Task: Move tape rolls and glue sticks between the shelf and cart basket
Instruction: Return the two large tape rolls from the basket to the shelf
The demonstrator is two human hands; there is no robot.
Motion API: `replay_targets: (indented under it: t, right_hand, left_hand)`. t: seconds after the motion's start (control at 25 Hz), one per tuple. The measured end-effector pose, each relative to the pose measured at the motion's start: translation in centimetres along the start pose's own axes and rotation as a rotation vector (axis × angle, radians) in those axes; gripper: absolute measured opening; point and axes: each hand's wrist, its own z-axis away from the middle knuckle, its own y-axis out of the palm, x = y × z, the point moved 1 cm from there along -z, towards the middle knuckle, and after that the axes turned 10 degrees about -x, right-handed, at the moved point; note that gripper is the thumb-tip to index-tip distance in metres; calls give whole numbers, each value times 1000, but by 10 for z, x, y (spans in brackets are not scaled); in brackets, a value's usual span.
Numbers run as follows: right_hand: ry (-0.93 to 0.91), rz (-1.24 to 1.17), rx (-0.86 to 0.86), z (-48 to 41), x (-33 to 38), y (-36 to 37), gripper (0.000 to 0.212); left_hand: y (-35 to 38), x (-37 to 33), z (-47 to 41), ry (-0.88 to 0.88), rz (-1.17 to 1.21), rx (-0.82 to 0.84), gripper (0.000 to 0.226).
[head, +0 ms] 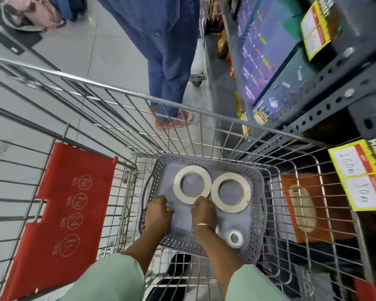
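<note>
- Both hands are down inside the grey perforated plastic basket (256,192), which sits in the wire shopping cart (109,101) beside the dark metal shelf (334,83).
- Three tape rolls lie flat on the basket floor: a wide cream tape ring (192,184) at the left, a second wide cream ring (230,192) just beside it, and a small white tape roll (235,238) nearer the person.
- The left hand (159,210) is curled shut over something small with blue and yellow showing — possibly a glue stick, too hidden to say.
- The right hand (203,210) has its fingers bent down at the near edge of the left ring; whether they grip it I cannot tell.
- The rings look light, stiff and flat, with smooth faces — likely awkward to lift flat off the floor. Hooking a finger through the open centre and pinching the band should hold best.
- The small roll should pinch easily across its sides.
</note>
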Motion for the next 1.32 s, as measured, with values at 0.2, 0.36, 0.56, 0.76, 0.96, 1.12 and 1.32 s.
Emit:
replay_targets:
  t: [0.2,0.36,0.56,0.76,0.96,1.12,1.32]
  right_hand:
    - [-227,286,-124,-32,-41,-41,26]
    - [-308,433,-79,-44,-70,-33,33]
    - [-493,550,-120,-46,-69,-40,31]
    - [-453,464,-77,-16,-52,-89,26]
    - [-486,286,-227,54,-25,-177,38]
    - [-595,133,-532,125,-29,-260,31]
    - [-463,88,-848,203,-80,-361,25]
  left_hand:
    - [21,-50,-8,403,-214,123,39]
    - [46,-61,-11,486,-339,188,38]
    - [46,-63,-11,519,-433,130,29]
    - [3,-79,16,522,-372,57,23]
    - [-68,-119,67,667,-289,-48,18]
    - [-129,-161,133,874,-247,-134,14]
    - [-167,-248,236,1161,-18,-71,26]
